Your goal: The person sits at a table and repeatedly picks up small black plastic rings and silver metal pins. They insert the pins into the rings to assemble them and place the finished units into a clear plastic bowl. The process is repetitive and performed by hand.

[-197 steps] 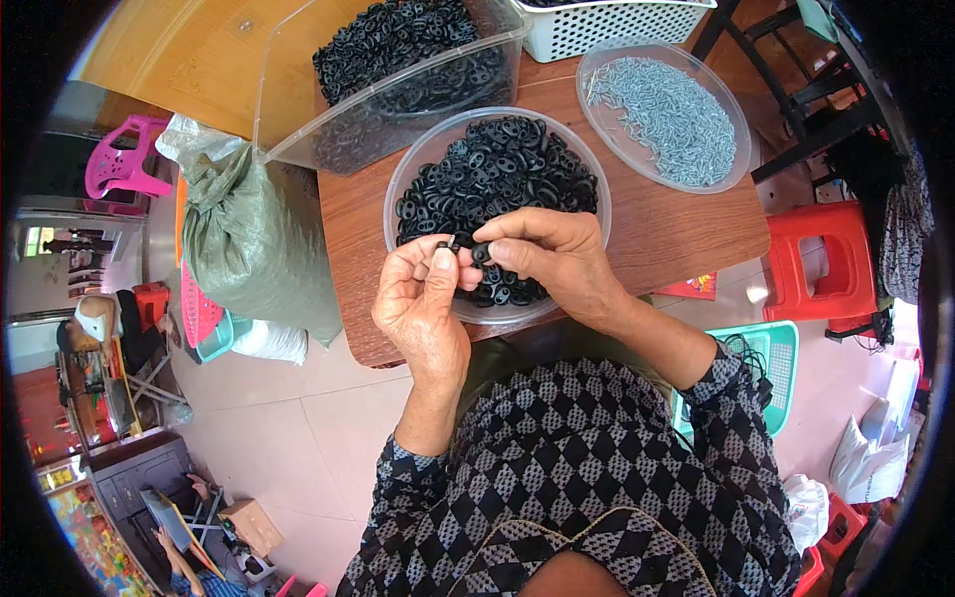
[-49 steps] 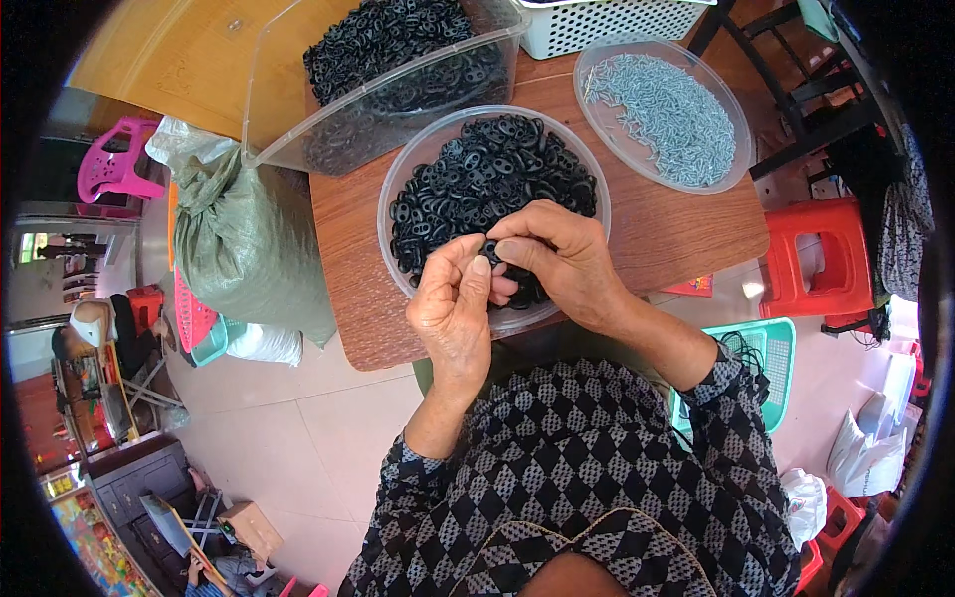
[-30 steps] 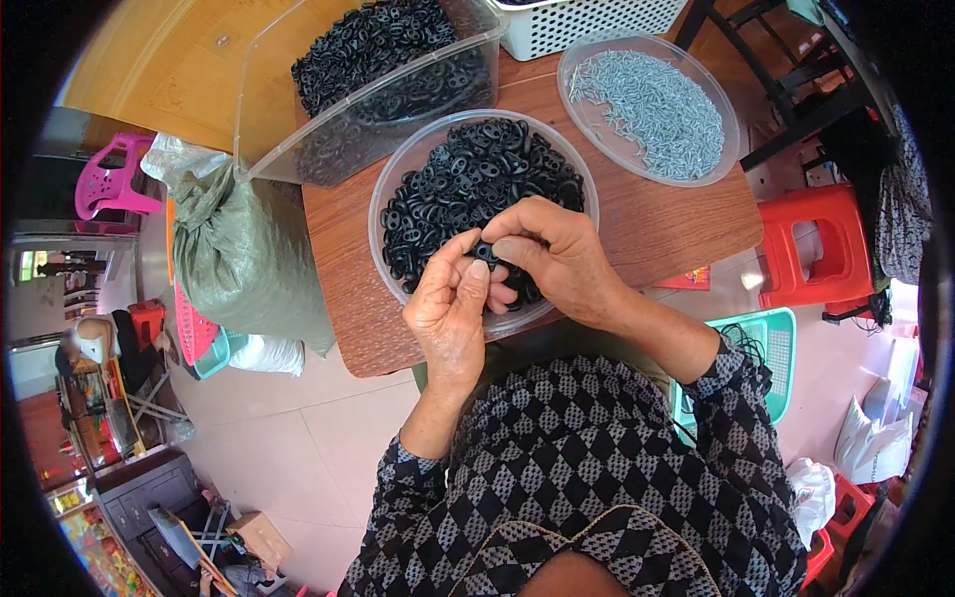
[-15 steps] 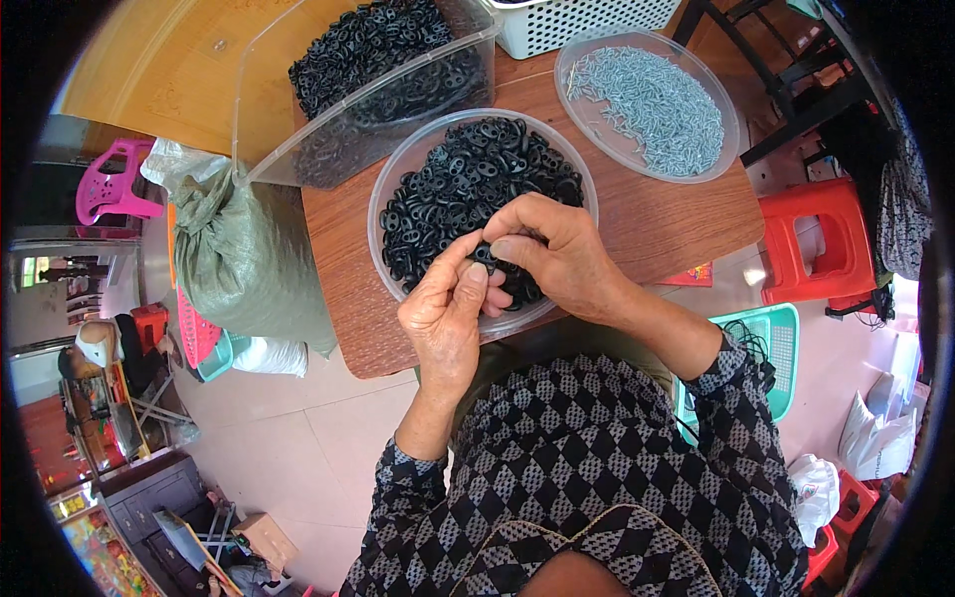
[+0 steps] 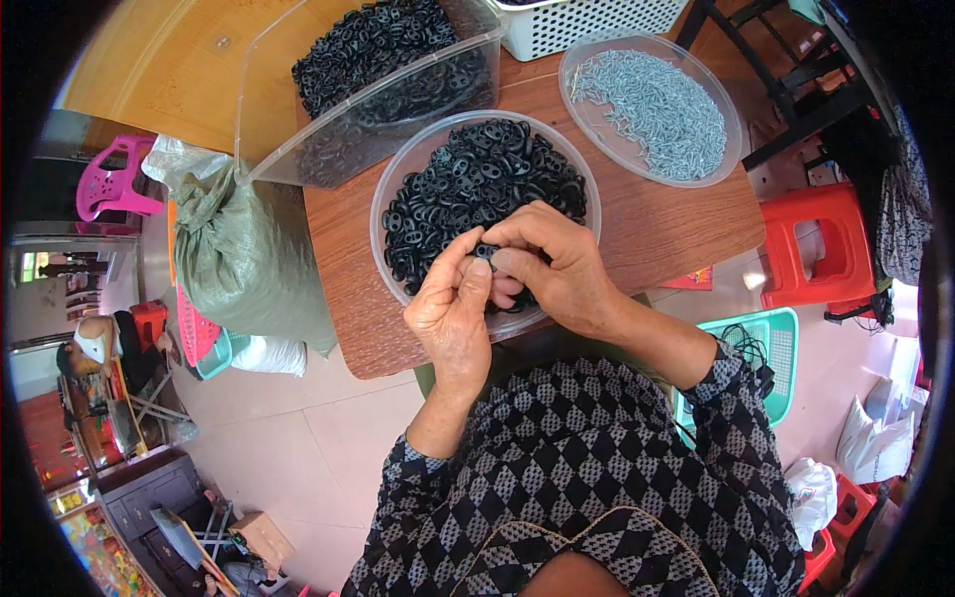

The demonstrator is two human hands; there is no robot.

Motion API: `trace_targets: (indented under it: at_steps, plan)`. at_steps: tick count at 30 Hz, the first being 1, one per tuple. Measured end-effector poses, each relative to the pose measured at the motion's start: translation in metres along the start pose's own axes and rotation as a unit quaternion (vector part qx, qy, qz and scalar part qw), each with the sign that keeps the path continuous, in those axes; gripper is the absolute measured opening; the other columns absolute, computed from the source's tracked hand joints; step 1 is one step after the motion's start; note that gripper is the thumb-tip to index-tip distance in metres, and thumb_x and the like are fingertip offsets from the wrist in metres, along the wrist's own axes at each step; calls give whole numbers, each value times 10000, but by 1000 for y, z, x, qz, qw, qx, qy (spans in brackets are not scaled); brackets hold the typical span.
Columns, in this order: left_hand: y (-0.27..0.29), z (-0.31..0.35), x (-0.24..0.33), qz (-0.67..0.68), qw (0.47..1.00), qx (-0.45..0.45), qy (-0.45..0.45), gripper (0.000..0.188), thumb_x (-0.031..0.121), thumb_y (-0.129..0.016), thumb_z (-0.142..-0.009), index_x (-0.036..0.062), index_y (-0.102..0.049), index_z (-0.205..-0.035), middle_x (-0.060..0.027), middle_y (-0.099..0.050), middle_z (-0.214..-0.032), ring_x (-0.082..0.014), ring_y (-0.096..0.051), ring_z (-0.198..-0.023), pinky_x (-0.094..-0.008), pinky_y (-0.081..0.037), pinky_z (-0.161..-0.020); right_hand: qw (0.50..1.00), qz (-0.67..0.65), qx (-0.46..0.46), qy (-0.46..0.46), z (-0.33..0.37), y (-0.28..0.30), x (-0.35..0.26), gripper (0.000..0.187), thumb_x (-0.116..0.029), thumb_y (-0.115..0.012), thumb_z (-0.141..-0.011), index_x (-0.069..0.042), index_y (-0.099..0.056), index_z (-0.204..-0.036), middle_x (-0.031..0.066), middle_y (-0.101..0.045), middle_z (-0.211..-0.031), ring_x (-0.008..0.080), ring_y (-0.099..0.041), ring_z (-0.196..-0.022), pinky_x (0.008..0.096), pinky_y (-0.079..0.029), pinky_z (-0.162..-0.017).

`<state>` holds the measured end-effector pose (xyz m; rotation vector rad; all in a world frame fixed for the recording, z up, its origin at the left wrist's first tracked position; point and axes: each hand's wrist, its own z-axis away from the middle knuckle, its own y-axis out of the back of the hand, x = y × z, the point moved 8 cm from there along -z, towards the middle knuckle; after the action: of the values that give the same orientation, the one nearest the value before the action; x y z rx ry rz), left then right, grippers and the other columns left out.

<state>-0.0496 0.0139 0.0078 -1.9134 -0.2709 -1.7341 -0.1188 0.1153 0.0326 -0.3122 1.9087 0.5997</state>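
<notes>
Over the near side of a round clear tub [image 5: 384,269], my two hands meet at one small black part with holes [image 5: 485,251]. My left hand [image 5: 453,313] is closed, pinching the part between thumb and forefinger. From the other side, the thumb and forefinger of my right hand [image 5: 557,264] press together at the part; anything small between them is hidden. Heaped in the tub are many similar black parts [image 5: 468,179]. Grey metal screws [image 5: 652,114] fill a shallow round clear dish [image 5: 734,154] at the far right of the table.
A clear bin [image 5: 269,129] of black parts lies at the far left of the wooden table [image 5: 676,224], beside a white basket [image 5: 557,32]. A tied green sack [image 5: 254,264] stands left. Right are a red stool [image 5: 818,244] and a mint basket [image 5: 781,373]. Another person [image 5: 99,343] sits far left.
My right hand has shifted slightly down, and its fingers have closed in at the black part. My left hand stays pinched on it. The distant person at left has moved.
</notes>
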Motion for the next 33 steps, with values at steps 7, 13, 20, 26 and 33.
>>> trace_targets:
  at_steps: [7,13,20,26,33]
  plan:
    - [0,-2,2,53,998,25,13,232,-12,-523,-875,-87,-555,-1093,-65,-609,-780,-99,-570,-627,-218,-488,-586,989,84,38,112,3,1,-23,207,2,-591,-710,-6,-593,-917,85,-579,-812,253,-499,-753,349,-421,-676]
    - [3,1,1,70,996,52,11,245,-16,-556,-849,-79,-573,-1085,-41,-592,-834,-64,-530,-671,-190,-462,-611,983,115,47,133,7,0,-24,229,6,-586,-717,-5,-581,-946,108,-578,-854,274,-506,-781,361,-426,-687]
    - [9,5,-5,75,993,86,11,244,-2,-551,-857,-61,-578,-1092,-3,-554,-809,-60,-512,-694,-188,-454,-631,987,103,49,111,8,-3,-22,238,11,-605,-712,-3,-571,-947,116,-576,-866,265,-510,-775,354,-426,-677]
    - [8,6,-5,113,990,77,16,237,-1,-538,-869,-67,-567,-1095,-18,-567,-835,-53,-520,-718,-184,-456,-661,984,115,53,126,8,-4,-24,235,5,-618,-706,-2,-571,-937,109,-571,-850,258,-509,-762,348,-427,-664]
    - [8,3,-7,133,988,72,33,258,-8,-535,-858,-90,-552,-1102,-35,-583,-848,-74,-536,-722,-209,-467,-635,982,122,50,135,7,-2,-24,229,3,-627,-698,5,-571,-920,109,-573,-843,256,-510,-753,346,-432,-645]
